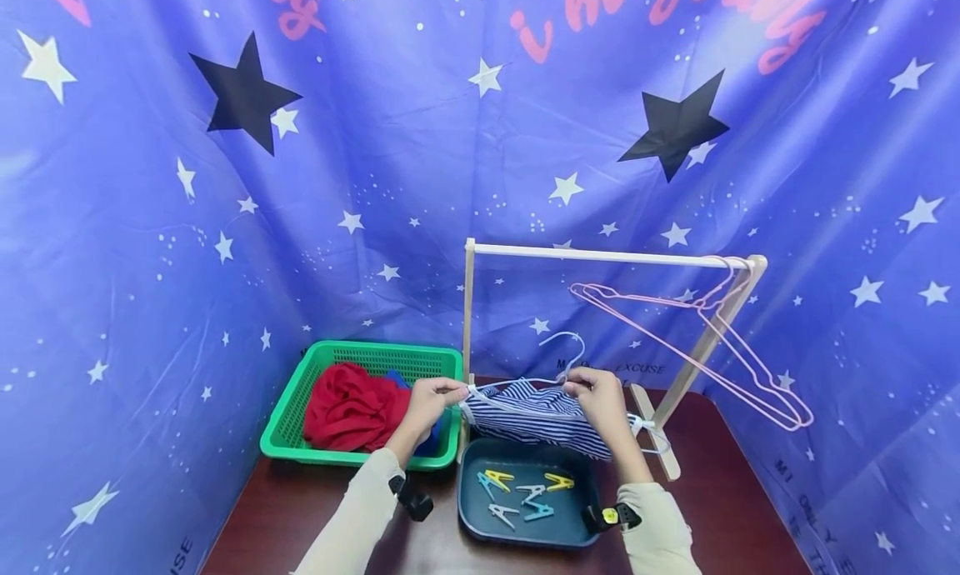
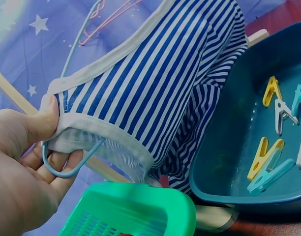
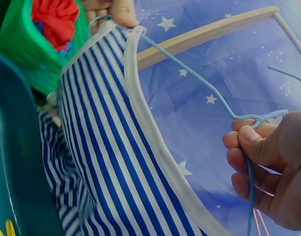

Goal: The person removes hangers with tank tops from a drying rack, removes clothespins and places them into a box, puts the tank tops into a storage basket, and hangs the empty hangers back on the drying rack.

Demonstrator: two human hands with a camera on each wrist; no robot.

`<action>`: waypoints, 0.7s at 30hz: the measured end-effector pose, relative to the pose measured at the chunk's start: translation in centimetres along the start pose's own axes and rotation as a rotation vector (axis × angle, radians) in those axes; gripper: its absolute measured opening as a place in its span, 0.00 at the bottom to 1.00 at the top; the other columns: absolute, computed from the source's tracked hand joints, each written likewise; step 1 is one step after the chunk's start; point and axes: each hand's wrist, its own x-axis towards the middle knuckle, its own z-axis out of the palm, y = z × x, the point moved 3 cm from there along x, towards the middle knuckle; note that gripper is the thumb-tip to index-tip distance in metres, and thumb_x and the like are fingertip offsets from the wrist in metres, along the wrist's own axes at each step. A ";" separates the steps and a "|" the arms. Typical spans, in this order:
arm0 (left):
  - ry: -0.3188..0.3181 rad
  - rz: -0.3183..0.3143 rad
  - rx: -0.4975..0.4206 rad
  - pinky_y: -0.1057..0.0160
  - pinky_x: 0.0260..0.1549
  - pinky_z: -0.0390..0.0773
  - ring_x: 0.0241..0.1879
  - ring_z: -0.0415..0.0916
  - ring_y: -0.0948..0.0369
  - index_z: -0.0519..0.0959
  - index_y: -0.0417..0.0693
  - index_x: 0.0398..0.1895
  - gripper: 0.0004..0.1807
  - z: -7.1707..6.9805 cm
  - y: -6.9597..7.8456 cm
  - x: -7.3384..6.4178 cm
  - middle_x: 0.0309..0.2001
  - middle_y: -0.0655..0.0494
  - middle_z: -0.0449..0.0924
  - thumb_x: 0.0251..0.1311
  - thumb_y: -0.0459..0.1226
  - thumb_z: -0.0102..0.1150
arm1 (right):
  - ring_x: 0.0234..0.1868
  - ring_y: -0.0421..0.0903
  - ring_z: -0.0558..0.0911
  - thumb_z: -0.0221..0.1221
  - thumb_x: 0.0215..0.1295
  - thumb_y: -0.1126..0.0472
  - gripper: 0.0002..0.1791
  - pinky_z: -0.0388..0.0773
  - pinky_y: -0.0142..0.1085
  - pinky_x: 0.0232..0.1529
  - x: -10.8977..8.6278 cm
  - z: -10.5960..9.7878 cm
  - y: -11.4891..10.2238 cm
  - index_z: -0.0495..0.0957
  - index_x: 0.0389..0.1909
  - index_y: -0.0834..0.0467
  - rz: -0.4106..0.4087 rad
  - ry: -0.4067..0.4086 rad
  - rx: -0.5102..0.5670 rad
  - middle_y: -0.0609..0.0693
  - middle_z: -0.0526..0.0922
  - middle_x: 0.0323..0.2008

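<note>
A blue-and-white striped sleeveless top [image 1: 536, 429] with white trim hangs on a light blue wire hanger [image 3: 204, 84]. My left hand [image 1: 426, 404] pinches one shoulder of the top between thumb and fingers; in the left wrist view, the hanger's rounded end [image 2: 67, 175] pokes out of the armhole there, by the fingers. My right hand [image 1: 602, 398] pinches the hanger just below its hook [image 1: 577, 346]. At the right, the hanger's other end [image 1: 660, 442] sticks out past the other white-trimmed shoulder [image 1: 639, 425].
A wooden rack [image 1: 600, 254] stands behind, with pink hangers [image 1: 667, 350] on its right end. To the left is a green basket [image 1: 273, 425] with red cloth [image 1: 352, 408] and blue cloth. A dark teal tub [image 1: 468, 521] in front holds several clothespins [image 1: 538, 511].
</note>
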 end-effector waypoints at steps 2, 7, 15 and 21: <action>0.007 -0.002 -0.008 0.53 0.42 0.84 0.33 0.80 0.67 0.88 0.33 0.38 0.09 0.0 -0.1 -0.1 0.35 0.48 0.90 0.60 0.33 0.71 | 0.28 0.40 0.78 0.68 0.58 0.73 0.01 0.73 0.27 0.31 -0.2 0.2 0.0 0.87 0.31 0.67 0.011 0.023 0.016 0.59 0.89 0.31; 0.023 0.001 -0.024 0.56 0.40 0.85 0.31 0.80 0.67 0.88 0.32 0.39 0.09 0.0 -0.1 -0.3 0.35 0.45 0.90 0.60 0.32 0.71 | 0.26 0.38 0.74 0.68 0.58 0.73 0.01 0.70 0.28 0.29 -0.5 0.7 0.2 0.86 0.29 0.66 0.038 0.056 0.030 0.57 0.87 0.29; 0.048 -0.025 -0.021 0.59 0.39 0.83 0.33 0.80 0.66 0.88 0.34 0.39 0.08 0.1 -0.4 -0.4 0.34 0.49 0.90 0.60 0.33 0.70 | 0.29 0.41 0.76 0.68 0.60 0.72 0.01 0.71 0.28 0.30 -0.6 1.0 0.6 0.86 0.30 0.66 0.020 0.058 0.023 0.58 0.88 0.31; 0.066 -0.033 -0.036 0.64 0.37 0.82 0.33 0.80 0.66 0.88 0.35 0.39 0.09 0.1 -0.6 -0.4 0.34 0.50 0.90 0.60 0.33 0.71 | 0.29 0.41 0.76 0.68 0.61 0.69 0.03 0.72 0.28 0.31 -0.5 1.1 0.9 0.86 0.31 0.67 0.011 0.050 0.023 0.58 0.89 0.33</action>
